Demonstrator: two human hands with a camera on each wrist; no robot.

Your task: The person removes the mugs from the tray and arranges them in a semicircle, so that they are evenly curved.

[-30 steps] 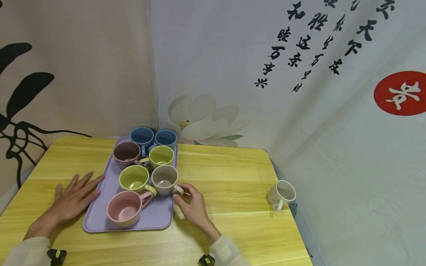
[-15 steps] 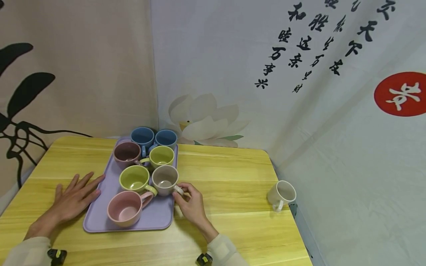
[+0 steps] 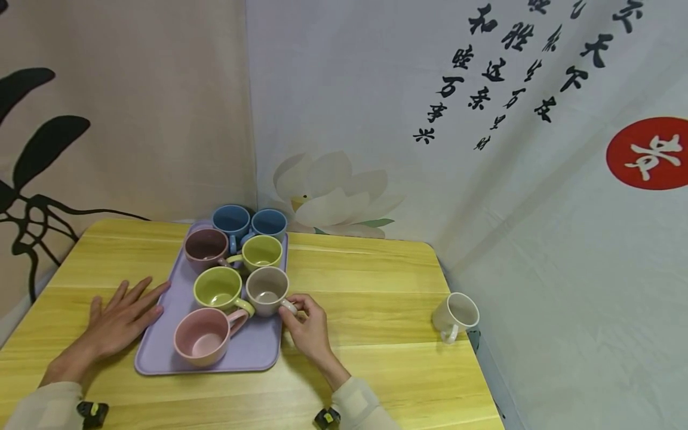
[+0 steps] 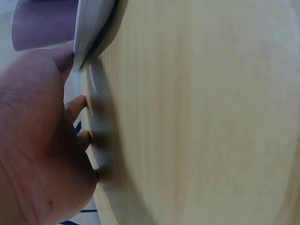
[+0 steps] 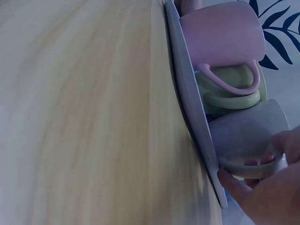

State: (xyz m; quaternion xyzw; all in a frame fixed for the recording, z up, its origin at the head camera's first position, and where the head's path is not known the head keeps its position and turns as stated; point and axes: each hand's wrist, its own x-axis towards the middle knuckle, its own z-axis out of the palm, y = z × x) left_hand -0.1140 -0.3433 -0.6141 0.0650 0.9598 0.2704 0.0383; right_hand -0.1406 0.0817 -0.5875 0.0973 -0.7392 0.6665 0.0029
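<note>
A grey mug (image 3: pixel 267 291) stands on a lavender tray (image 3: pixel 252 352) near its right edge. My right hand (image 3: pixel 310 329) pinches this mug's handle (image 5: pixel 253 169) between thumb and fingers. Spread flat at the tray's left edge, my left hand (image 3: pixel 122 316) has straight fingers, one fingertip against the rim. A pink mug (image 3: pixel 201 337) sits in front, its handle turned right. Just behind it is a yellow-green mug (image 3: pixel 217 289), beside the grey one. Farther back stand a second yellow-green mug (image 3: pixel 261 254), a mauve mug (image 3: pixel 206 249) and two blue mugs, one left (image 3: pixel 231 220) and one right (image 3: pixel 270 223).
A white mug (image 3: pixel 455 316) stands alone by the right edge of the wooden table (image 3: pixel 376 286). Behind the table hangs a pale cloth (image 3: pixel 344 89) printed with a lotus and black characters.
The head view has shifted very slightly. Both hands and all the mugs keep their places, the right hand still pinching the grey mug's handle; its wrist has moved a little left.
</note>
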